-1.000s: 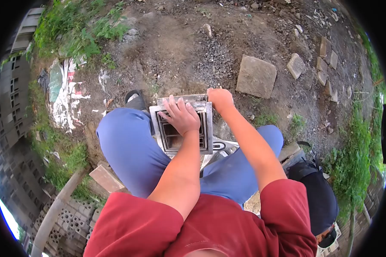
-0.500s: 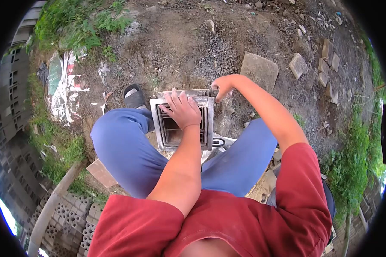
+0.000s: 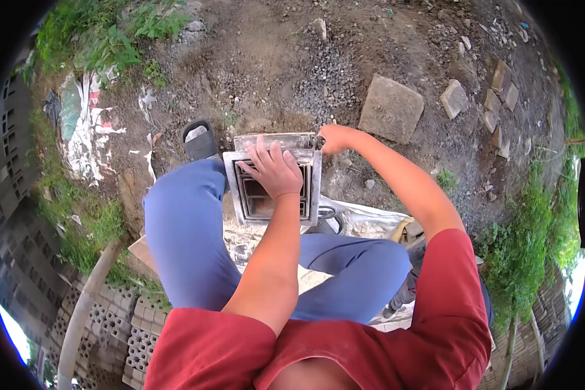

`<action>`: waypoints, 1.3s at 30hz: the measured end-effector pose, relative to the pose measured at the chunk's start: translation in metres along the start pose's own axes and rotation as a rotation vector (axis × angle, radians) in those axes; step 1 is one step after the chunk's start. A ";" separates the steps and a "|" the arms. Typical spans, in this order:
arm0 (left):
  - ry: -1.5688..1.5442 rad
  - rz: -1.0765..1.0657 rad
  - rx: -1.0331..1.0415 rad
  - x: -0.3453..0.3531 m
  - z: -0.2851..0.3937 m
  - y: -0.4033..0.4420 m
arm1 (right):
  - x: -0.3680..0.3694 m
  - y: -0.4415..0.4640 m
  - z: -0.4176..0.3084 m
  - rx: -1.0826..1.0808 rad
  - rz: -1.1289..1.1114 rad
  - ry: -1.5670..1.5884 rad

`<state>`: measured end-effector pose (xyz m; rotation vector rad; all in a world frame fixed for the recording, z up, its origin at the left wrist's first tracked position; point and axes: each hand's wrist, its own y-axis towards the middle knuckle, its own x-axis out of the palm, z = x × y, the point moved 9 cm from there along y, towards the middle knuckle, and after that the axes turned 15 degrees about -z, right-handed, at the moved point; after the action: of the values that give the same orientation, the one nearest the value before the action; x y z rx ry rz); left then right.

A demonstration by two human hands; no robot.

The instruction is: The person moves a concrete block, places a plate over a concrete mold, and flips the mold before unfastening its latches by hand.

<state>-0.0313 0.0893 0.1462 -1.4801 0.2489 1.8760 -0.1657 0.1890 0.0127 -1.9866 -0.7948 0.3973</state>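
Observation:
Between my knees stands a square metal mould (image 3: 231,188), grey and dusty, with smaller frames nested inside its opening. My left hand (image 3: 276,170) lies on its upper part, palm down with fingers spread across the rim. At the far right corner my right hand (image 3: 335,138) is closed around a small rod-like end of the mould's far bar (image 3: 276,141); the fingertips are partly hidden. A dark loop-shaped piece (image 3: 331,218) shows beside the mould's lower right corner.
A flat stone slab (image 3: 391,109) and a smaller block (image 3: 454,99) lie ahead on the right, with several bricks (image 3: 493,101) beyond. Torn white sheeting (image 3: 88,136) lies at left. Stacked hollow blocks (image 3: 110,318) and a pole (image 3: 88,305) stand at lower left.
My right hand has come in closer against the mould's corner, its fingers more closed. My right knee has dropped inward and lower. The left hand stays on the mould.

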 end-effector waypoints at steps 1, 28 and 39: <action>0.001 -0.010 -0.004 0.001 0.000 0.000 | -0.006 -0.009 -0.009 -0.005 0.064 -0.036; 0.028 -0.043 -0.039 0.007 -0.003 -0.002 | 0.001 -0.014 -0.009 0.001 -0.093 0.137; 0.036 -0.038 -0.036 0.007 -0.003 -0.001 | -0.010 -0.047 -0.022 0.219 0.333 -0.178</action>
<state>-0.0290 0.0913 0.1388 -1.5334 0.2036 1.8332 -0.1785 0.1848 0.0638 -1.8937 -0.5004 0.8305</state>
